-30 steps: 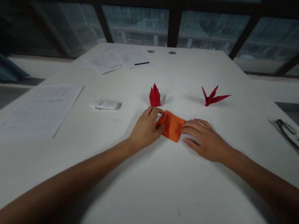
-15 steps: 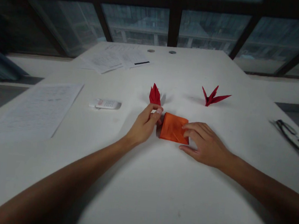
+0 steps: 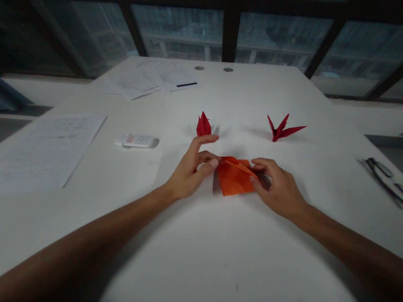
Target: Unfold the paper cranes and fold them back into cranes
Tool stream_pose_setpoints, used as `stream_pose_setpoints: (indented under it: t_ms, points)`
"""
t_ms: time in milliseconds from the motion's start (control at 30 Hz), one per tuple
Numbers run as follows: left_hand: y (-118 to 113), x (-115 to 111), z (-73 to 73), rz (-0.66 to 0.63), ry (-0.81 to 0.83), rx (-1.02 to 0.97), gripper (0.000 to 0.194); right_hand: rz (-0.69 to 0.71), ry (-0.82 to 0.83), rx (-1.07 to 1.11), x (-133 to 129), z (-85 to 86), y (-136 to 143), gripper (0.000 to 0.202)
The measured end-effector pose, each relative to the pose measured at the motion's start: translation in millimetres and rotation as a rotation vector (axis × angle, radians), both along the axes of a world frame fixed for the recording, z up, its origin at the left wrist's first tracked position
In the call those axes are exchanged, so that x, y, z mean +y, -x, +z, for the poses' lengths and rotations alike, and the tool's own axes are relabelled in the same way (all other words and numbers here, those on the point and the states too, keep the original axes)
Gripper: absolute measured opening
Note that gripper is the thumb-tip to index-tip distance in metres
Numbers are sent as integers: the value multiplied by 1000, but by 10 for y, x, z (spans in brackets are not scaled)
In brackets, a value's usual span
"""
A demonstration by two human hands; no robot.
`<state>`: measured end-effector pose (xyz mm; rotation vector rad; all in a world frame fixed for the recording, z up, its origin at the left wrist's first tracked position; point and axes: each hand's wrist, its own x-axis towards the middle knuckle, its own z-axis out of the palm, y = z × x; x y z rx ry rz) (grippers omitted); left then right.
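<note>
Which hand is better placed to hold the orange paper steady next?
Probably the right hand: its thumb and fingers bracket the right end of the orange paper. The left hand has only fingertips near the upper left corner, index finger raised.

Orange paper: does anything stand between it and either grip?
Nothing visible does: the left grip is at the upper left corner of the orange paper, and the right grip holds its right side. A red origami figure stands beyond the left grip.
</note>
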<state>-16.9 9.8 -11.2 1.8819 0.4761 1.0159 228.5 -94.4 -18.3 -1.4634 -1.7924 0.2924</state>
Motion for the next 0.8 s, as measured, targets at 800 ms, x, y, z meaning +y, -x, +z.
stream_pose_setpoints:
  t_ms: [800]
  points:
    - [86,-29,196,84,-750,718,36,-124,106,173,206,-5,-309,38]
